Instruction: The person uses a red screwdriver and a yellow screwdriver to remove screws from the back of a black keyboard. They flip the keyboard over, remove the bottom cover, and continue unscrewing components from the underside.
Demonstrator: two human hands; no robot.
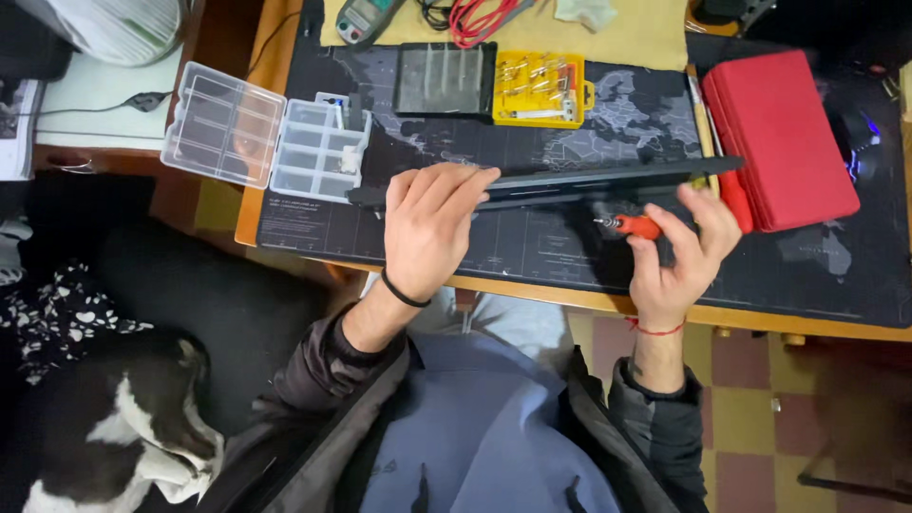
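Note:
A thin black laptop (pixel 570 180) stands on its edge on the dark desk mat (pixel 532 247), seen edge-on as a long dark bar. My left hand (pixel 432 228) is wrapped over its left part and holds it upright. My right hand (pixel 679 256) touches the laptop's right end with the fingertips while gripping a small orange-handled screwdriver (pixel 632 226), whose tip points left.
A clear plastic compartment box (pixel 261 133) lies open at the desk's left edge. A yellow bit case (pixel 540 88) with a dark lid (pixel 445 79) sits behind. A red case (pixel 784 138) is at right. A multimeter (pixel 366 19) with red leads lies at the back. A black-and-white animal (pixel 123 427) rests lower left.

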